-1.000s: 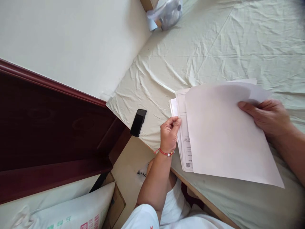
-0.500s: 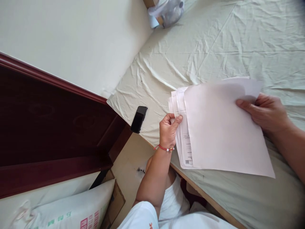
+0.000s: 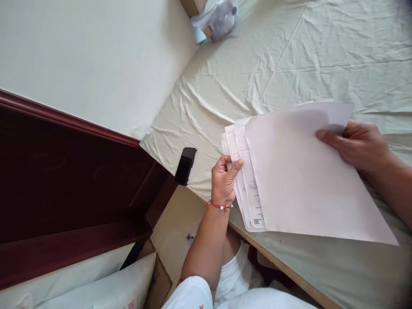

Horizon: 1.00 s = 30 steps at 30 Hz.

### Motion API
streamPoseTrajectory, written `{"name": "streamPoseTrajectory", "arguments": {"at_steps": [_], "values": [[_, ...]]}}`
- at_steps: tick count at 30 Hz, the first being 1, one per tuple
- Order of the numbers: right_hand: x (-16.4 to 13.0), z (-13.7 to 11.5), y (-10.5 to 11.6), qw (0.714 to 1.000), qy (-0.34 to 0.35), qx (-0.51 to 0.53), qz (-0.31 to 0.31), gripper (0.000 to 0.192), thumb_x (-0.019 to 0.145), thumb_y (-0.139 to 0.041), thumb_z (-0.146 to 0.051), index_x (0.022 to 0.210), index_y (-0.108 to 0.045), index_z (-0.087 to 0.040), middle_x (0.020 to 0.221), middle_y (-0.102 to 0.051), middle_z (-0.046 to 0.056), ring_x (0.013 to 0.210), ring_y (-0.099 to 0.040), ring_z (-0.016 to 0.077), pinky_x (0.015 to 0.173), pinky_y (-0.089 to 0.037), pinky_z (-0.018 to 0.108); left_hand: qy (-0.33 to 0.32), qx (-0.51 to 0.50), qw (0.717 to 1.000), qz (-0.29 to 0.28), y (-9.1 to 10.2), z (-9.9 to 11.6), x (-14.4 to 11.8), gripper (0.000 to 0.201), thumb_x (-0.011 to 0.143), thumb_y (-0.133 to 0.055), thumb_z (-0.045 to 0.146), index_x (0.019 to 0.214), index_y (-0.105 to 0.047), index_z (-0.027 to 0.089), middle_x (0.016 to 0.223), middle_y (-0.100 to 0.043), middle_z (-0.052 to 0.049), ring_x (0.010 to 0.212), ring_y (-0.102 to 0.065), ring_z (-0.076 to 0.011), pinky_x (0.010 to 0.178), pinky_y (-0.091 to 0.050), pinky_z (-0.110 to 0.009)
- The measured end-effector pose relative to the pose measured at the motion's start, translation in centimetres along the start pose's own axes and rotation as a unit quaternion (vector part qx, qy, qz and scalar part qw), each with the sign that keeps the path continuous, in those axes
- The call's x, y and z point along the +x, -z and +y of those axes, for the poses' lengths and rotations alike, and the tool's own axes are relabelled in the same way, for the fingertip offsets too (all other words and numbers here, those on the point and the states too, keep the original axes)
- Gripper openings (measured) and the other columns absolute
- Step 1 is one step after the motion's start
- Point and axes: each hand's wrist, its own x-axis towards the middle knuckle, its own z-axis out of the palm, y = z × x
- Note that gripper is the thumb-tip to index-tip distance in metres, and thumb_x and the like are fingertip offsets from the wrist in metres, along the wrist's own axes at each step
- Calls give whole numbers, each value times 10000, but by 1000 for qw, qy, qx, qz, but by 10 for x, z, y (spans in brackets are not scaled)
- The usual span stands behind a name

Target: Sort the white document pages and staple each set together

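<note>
A stack of printed papers [image 3: 251, 189] fans out slightly at its left side, over the cloth-covered surface. My left hand [image 3: 225, 178] pinches the stack's left edge, thumb on top and fingers beneath. Across the top lies a blank white sheet [image 3: 299, 180] that covers most of the print. At its upper right my right hand [image 3: 357, 143] is closed on the sheet, the thumb pressing from above; its other fingers are partly hidden behind the paper. The sheet's upper right corner bends upward, and its lower right corner sticks out past the rest.
A black phone [image 3: 186, 166] lies near the left edge of the pale green cloth [image 3: 212, 96]. Against the wall at the back stand a clear plastic bag [image 3: 222, 21] and a cardboard box [image 3: 193, 6]. Dark red wood panelling [image 3: 71, 171] and a white sack [image 3: 109, 281] are at left.
The blank sheet's lower right corner has swung farther out to the right. Both hands keep their grip, and the whole view has shifted slightly.
</note>
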Motion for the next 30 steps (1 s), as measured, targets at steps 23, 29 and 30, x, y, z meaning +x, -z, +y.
{"name": "streamPoseTrajectory", "arguments": {"at_steps": [23,29,30], "values": [[-19,-25,-14,986,-51,-109,115,363,711,-958,-540,695,-769,-230,662,-667,78,462,-560,132,302,-388,220,-14,54,998,-1,47,-3,1,696,717,-973,411,1320,-652,274,997,-817,-52,931,-787,-226,847,-620,-331],[-18,-20,-12,995,-1,-74,71,319,708,-965,-472,710,-780,-212,669,-676,45,496,-562,116,349,-415,196,22,39,999,0,32,-8,6,551,733,-928,342,1164,-596,256,948,-789,-28,992,-782,-230,899,-612,-360],[-16,-18,-11,996,5,-55,64,291,699,-968,-446,740,-795,-216,706,-699,38,524,-582,114,378,-449,190,9,38,999,9,28,-8,6,571,743,-917,315,1202,-580,271,947,-784,-19,988,-782,-222,901,-608,-353]]}}
